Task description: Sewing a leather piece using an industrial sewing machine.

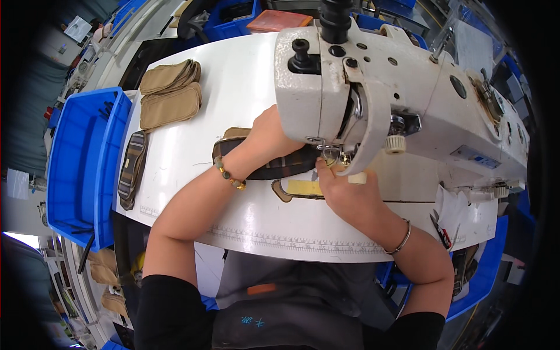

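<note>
A brown plaid zip pouch point(286, 168) with a tan part at its back lies under the head of a white sewing machine point(306, 87). My left hand point(271, 140) rests over the pouch from the left; its fingers are hidden behind the machine head. Close to the needle area, my right hand point(348, 195) has its fingers bent together at the pouch's right end, with a white wrap around one finger. Beside that hand lies a narrow tan-ended piece point(283, 191) with a yellow strip point(303, 187) on it, partly covered by the hand.
Tan fabric pieces point(171, 105) are stacked at the far left of the white table point(233, 52). Another plaid pouch point(133, 169) lies by the left edge, next to a blue bin point(79, 163). Scissors point(444, 234) lie at the right. A printed ruler runs along the front edge.
</note>
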The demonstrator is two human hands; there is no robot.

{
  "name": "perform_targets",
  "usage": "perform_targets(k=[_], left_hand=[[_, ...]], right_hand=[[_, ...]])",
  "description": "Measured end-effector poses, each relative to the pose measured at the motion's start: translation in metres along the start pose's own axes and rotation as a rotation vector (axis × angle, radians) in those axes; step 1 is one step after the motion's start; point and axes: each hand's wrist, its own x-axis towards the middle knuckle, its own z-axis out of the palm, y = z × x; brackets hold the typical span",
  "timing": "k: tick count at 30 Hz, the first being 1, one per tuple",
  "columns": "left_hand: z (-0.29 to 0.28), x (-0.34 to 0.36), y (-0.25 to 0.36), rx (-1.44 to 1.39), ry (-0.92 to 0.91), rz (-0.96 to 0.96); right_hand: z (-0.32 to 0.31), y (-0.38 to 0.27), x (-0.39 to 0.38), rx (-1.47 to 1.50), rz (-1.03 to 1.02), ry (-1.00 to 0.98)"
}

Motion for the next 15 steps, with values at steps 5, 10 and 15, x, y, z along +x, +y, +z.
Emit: perform_targets(k=[5, 10, 15], left_hand=[[0.002, 0.0, -0.008, -0.085, 0.032, 0.098], [-0.012, 0.001, 0.013, 0.073, -0.056, 0.011], [-0.019, -0.005, 0.03, 0.291, 0.004, 0.063]], right_hand=[[0.001, 0.001, 0.0, 0.02, 0.002, 0.041], [0.002, -0.002, 0.004, 0.101, 0.094, 0.059], [-0.002, -0.005, 0.006, 0.008, 0.083, 0.026]])
